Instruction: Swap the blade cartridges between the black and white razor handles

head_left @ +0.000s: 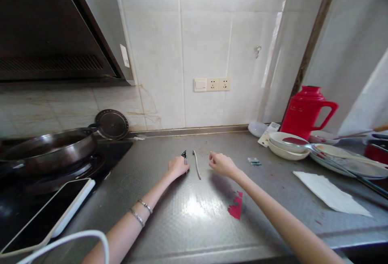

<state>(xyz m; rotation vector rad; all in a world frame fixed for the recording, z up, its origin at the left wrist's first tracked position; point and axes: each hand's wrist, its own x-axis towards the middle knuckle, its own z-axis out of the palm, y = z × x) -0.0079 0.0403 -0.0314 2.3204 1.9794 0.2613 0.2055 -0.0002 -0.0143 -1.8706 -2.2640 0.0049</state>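
Observation:
My left hand [178, 166] is closed round a small dark tool [184, 157] whose top shows above the fingers, just over the grey metal counter [169, 223]. Between my two hands lies a thin, whitish, slightly bent strip [197, 164] with a dark upper end. My right hand [222, 164] is to the right of the strip, fingers curled together; whatever they hold, if anything, is too small to make out. Below it is a torn red piece [235, 206]. A small clear packet with dark green bits [254, 161] lies farther right.
A pan [54, 153] stands on the stove at left, with a phone [48, 215] and white cable [75, 235] in front. At right are a red thermos [303, 112], stacked bowls [286, 151], plates with utensils and a white paper [330, 193].

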